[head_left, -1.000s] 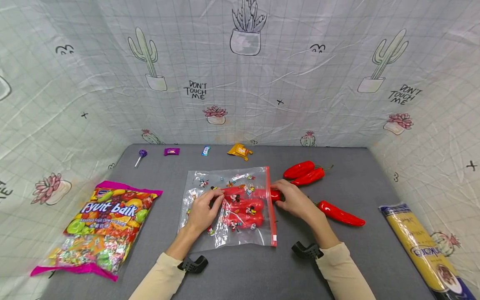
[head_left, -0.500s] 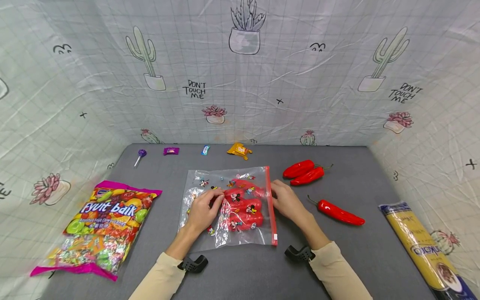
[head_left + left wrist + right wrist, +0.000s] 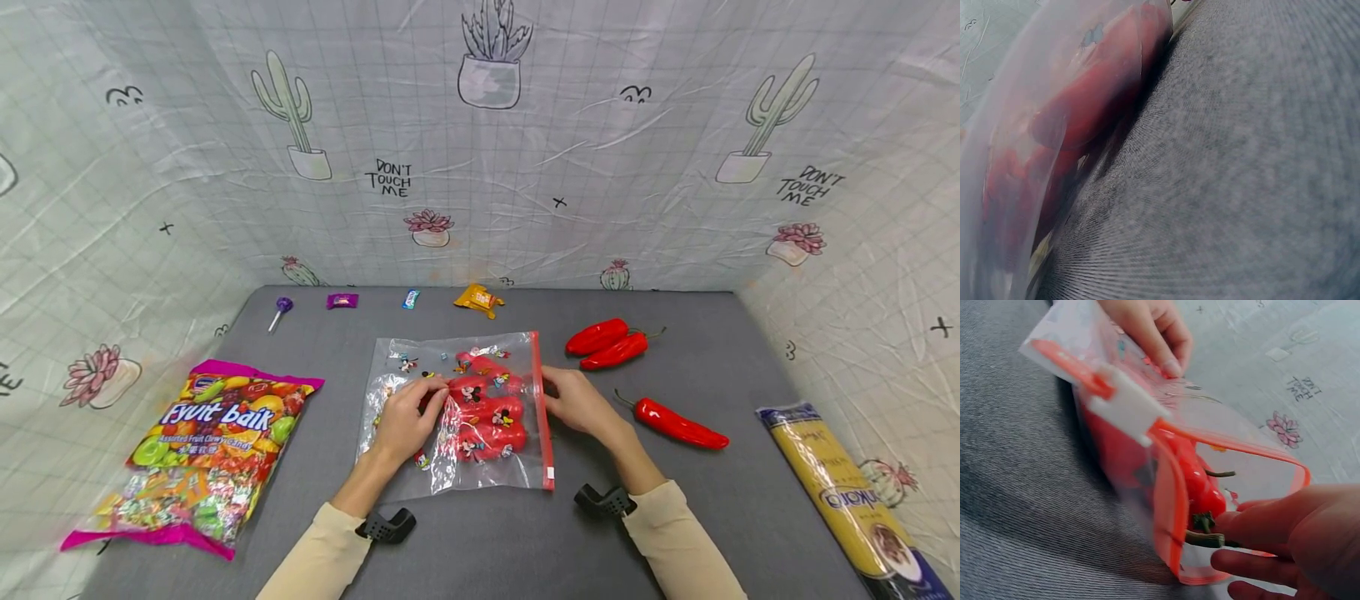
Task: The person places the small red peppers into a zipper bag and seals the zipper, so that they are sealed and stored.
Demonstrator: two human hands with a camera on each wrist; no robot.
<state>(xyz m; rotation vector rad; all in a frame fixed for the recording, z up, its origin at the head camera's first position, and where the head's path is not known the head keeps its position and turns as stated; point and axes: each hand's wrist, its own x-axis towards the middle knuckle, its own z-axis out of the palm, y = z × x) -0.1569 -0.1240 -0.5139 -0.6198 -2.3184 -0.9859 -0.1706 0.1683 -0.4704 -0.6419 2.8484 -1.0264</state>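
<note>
A clear zip bag (image 3: pixel 547 450) with cartoon prints lies mid-table, its red-edged mouth facing right. Several red chili peppers (image 3: pixel 491 414) are inside it, seen through the film. My left hand (image 3: pixel 405 421) pinches the bag's upper film between thumb and fingers. At the mouth, my right hand (image 3: pixel 583 408) has its fingers extended, close to the green stems of the peppers (image 3: pixel 1197 487). The right wrist view shows the mouth gaping, with a white slider (image 3: pixel 1125 403) at one end. Through the film, the left wrist view shows red peppers (image 3: pixel 1088 103).
Two red chilies (image 3: pixel 611 346) lie behind my right hand, and another chili (image 3: pixel 678 425) lies to its right. A large fruit candy bag (image 3: pixel 217 433) is at left, a yellow pack (image 3: pixel 840 492) at right. Along the back are a lollipop (image 3: pixel 281 312) and small wrapped sweets (image 3: pixel 342 301).
The chili that my right hand held half out of the mouth is now inside the bag. That hand moved left with it, then slightly back right. The left hand stays put.
</note>
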